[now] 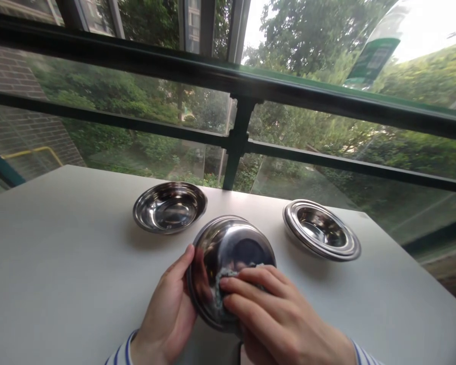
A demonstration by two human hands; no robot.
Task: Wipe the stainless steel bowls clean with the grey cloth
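A shiny metal bowl (247, 243) is tilted up in front of me, its rounded underside facing me. My left hand (171, 304) grips its left rim, thumb on the near side and the other fingers mostly hidden behind. With my right hand (277, 309) I press a crumpled grey-green cloth (221, 286) against the lower part of the underside. Most of the cloth is covered by the fingers. Beyond my left hand, another metal bowl (171, 208) rests upright on the white table (79, 263).
A stack of metal bowls (323, 230) sits on the table's right side. Behind the table runs a dark green railing (144, 56) with glass panels. On its top rail, at the upper right, stands a plastic bottle with a green label (374, 58).
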